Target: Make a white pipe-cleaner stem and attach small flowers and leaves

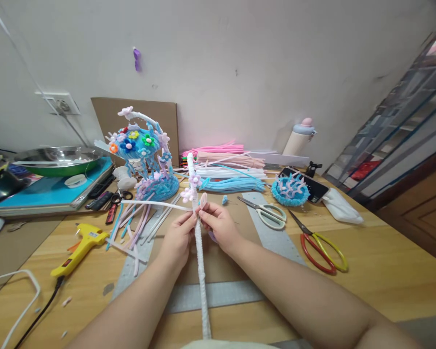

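A long white wrapped stem [200,261] stands nearly upright at the middle, its lower end near the table's front edge. Pale pink flowers [188,195] and a small blue leaf [205,183] sit on its upper part. My left hand [179,237] pinches the stem from the left, where a white pipe cleaner [160,203] stretches out leftward. On the other side, my right hand [220,225] has its fingers closed at the stem, beside a pale pink loop [203,200]. The fingertips of both hands almost meet.
A yellow glue gun [82,245] lies left, near loose pipe cleaners. Behind stand a decorated blue jellyfish piece [140,145] and pipe cleaner bundles [228,184]. At right are white-handled scissors [271,215], red-and-yellow scissors [319,247], a blue fuzzy piece [289,190] and a bottle [298,138].
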The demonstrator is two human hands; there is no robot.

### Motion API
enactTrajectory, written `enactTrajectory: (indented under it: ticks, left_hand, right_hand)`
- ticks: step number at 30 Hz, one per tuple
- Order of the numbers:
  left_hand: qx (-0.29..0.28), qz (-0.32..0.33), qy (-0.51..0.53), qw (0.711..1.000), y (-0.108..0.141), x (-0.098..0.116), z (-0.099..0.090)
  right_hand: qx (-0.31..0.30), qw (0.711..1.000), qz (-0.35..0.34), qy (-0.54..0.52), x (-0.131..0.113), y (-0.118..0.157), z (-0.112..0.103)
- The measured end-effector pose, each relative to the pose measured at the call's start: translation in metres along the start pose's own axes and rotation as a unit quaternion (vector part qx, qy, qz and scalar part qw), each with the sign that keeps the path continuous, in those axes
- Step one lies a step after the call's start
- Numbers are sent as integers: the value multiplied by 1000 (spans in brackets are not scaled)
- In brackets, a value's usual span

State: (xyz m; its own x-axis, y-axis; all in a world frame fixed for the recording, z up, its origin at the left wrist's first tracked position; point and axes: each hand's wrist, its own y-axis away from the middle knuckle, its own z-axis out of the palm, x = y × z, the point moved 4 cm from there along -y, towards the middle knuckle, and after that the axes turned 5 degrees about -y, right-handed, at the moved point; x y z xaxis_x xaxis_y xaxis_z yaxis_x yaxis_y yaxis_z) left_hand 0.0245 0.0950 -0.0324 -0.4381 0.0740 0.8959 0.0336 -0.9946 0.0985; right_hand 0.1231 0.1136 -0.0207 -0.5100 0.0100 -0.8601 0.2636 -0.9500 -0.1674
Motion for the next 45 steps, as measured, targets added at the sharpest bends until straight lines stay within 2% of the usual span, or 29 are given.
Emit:
enactTrajectory:
  ticks: [8, 13, 18, 26, 35, 42, 45]
  left_hand:
    - [-12, 1, 30, 999, -1, -2, -1]
    - [-22, 2, 32, 999, 1, -3, 3]
    - [-33, 1, 16, 999, 4, -4, 5]
    - [-19, 14, -25, 999, 2, -5, -1]
    - [-3, 16, -46, 999, 0, 1, -5]
    - [30, 23, -57, 998, 1, 8, -6]
    - [25, 14, -53, 998, 3, 8, -4]
  right_hand:
    - [13, 1000, -6, -9, 6, 2, 2]
    - [20, 1000, 16, -11, 8, 1, -1]
    - [37, 998, 45, -34, 11, -1, -4]
    - [37, 995, 62, -63, 14, -3, -9]
    - [71, 990, 71, -97, 10, 8, 5]
    - [58, 975, 147, -156, 14, 21, 23]
    - [60, 981, 125, -134, 14, 21, 23]
